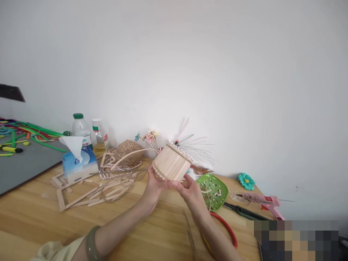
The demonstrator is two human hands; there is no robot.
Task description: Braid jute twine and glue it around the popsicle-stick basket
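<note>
Both hands hold up a small basket made of wooden craft sticks (pixel 172 162), tilted, above the middle of the table. Scalloped stick ends edge its lower side, and white beads run along its upper rim. A thin curved wooden strip (pixel 133 155) sticks out to its left. My left hand (pixel 154 186) grips the lower left of the basket. My right hand (pixel 189 188) grips the lower right, with its thumb close to the left one. The inside of the basket is hidden from here.
Loose craft sticks (pixel 94 195), a tissue box (pixel 78 163) and a twine ball (pixel 129 150) lie left. A green dish (pixel 216 190) with small bits, a pink glue gun (pixel 268 203) and a teal flower (pixel 246 181) are right. Bottles (pixel 81 128) stand by the wall.
</note>
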